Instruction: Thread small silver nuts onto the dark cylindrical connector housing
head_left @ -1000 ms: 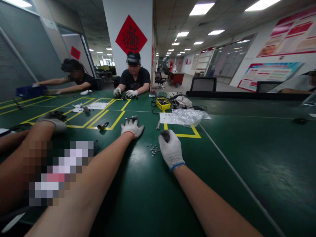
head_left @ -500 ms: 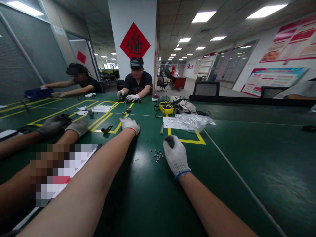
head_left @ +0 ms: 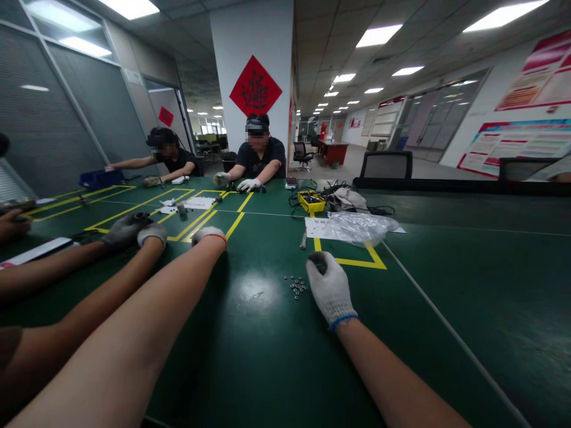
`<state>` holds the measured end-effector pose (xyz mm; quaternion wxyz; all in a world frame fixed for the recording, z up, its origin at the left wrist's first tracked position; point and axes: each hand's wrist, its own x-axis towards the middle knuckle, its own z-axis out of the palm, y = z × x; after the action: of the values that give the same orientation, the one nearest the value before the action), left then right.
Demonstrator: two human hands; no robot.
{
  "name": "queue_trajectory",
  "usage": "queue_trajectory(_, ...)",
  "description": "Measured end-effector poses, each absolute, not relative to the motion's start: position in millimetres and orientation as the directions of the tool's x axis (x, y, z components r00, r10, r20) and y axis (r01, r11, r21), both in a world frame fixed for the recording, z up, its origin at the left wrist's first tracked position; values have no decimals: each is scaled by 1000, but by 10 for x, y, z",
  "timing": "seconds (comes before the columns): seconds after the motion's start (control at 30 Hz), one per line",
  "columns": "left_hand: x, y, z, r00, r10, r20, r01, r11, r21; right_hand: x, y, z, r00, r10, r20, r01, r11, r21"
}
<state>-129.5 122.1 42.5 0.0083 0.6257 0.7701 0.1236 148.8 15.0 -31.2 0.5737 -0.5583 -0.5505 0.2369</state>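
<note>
My left hand [head_left: 207,233], in a white glove with a red cuff, reaches far out over the yellow tape lines [head_left: 235,226] on the green table [head_left: 446,285]. Only its back shows, with the fingers curled down out of sight. Closer in, my right hand [head_left: 331,288] wears a white glove with a blue cuff. It is closed around a small dark part [head_left: 317,260] that pokes out above the fingers. A little pile of several small metal nuts [head_left: 298,286] lies just left of that hand.
A co-worker's two gloved hands [head_left: 134,230] rest right beside my left hand. A metal pin [head_left: 304,240], a clear plastic bag [head_left: 359,226] on paper and a yellow device [head_left: 311,202] with cables lie beyond. Two people work across the table.
My left hand has swung left over the taped box, and its spread fingers have curled under. My right hand has kept its hold on the dark part. The co-worker's hands moved closer.
</note>
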Motion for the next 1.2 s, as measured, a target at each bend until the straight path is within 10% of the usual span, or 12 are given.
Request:
queue_trajectory(0.4,-40,663,489,-102,979,176,960,51,274,1516,152,-336,277,870,407,389,286,-876)
queue_trajectory(0.67,222,97,99,-4,970,242,689,-172,704,1467,93,-335,297,796,527,557,303,-773)
queue_trajectory(1.2,89,37,-19,75,861,504,589,-446,674,1483,49,-285,43,770,637,611,484,-626)
